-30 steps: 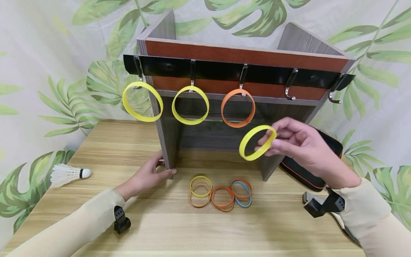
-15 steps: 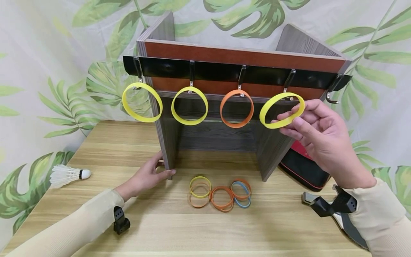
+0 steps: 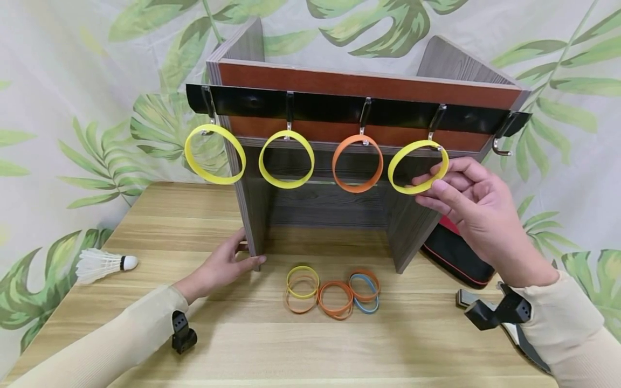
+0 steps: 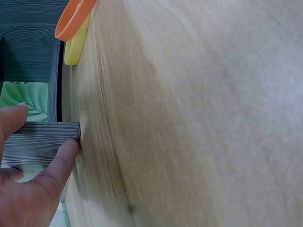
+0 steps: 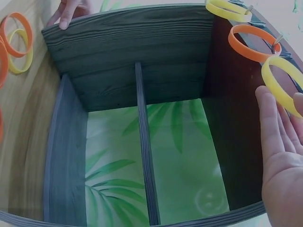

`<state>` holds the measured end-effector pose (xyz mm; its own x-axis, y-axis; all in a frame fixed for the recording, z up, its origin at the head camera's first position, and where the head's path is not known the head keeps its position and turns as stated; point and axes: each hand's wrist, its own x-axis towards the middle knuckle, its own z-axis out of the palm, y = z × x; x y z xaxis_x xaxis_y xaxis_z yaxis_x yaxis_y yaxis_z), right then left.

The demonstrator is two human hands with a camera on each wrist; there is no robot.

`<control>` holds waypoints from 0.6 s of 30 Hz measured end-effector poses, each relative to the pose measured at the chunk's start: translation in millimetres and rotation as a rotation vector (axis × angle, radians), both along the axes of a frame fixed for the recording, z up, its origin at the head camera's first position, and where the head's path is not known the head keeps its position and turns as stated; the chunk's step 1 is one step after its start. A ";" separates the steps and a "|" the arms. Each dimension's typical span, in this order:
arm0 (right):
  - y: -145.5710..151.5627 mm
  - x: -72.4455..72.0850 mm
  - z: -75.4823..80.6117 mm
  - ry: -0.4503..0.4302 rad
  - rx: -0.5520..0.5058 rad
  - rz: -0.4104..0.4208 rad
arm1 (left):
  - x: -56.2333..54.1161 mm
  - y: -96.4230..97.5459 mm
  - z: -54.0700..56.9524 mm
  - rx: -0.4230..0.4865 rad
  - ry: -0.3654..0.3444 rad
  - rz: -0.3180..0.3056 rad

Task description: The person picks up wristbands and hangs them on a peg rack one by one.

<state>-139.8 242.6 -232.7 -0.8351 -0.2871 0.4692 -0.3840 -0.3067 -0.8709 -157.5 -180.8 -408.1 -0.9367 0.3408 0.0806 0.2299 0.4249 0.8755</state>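
Note:
My right hand (image 3: 485,210) pinches a yellow silicone wristband (image 3: 391,171) at its lower right, between thumb and fingers. The band's top meets the tip of the hook (image 3: 436,121) just right of the hanging orange wristband (image 3: 356,188). Two other yellow wristbands (image 3: 220,180) hang on the hooks farther left. Low on the left, my left hand (image 3: 225,267) grips the front edge of the grey wooden rack's side panel (image 3: 258,210), thumb on one side and fingers on the other. The left wrist view shows fingers on both faces of that panel (image 4: 42,137).
Several loose wristbands (image 3: 335,313), orange, yellow and blue, lie on the table before the rack. A shuttlecock (image 3: 99,264) lies at left. To the right are a black case (image 3: 456,258) and a partly hidden paddle-like object (image 3: 531,345). A bare hook (image 3: 499,148) ends the black rail.
My right hand has carried the yellow wristband up and right to the hook beside the orange one, then slightly back left. The left hand stays on the panel.

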 end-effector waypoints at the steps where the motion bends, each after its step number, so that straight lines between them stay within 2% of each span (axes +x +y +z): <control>1: -0.1 -0.1 -0.1 0.004 0.007 -0.003 | -0.3 0.0 0.1 0.000 0.001 -0.001; 7: -0.9 -0.3 -3.7 0.004 0.045 0.051 | -1.3 -0.3 0.0 -0.002 -0.001 -0.001; 11: -2.0 -0.7 -11.8 -0.020 0.114 0.077 | -1.4 -0.5 -0.5 0.001 0.003 -0.001; 14: -3.9 -0.9 -21.0 -0.065 0.246 0.039 | -0.9 -0.5 -0.8 0.002 0.006 0.001; 18: -8.8 -2.6 -38.2 -0.148 0.513 -0.025 | -0.7 -0.2 -1.0 0.001 0.008 -0.001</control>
<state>-142.5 233.8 -270.8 -0.8910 -0.4281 0.1510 -0.2478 0.1801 -0.9519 -158.2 -181.0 -409.1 -0.9358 0.3412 0.0887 0.2373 0.4235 0.8743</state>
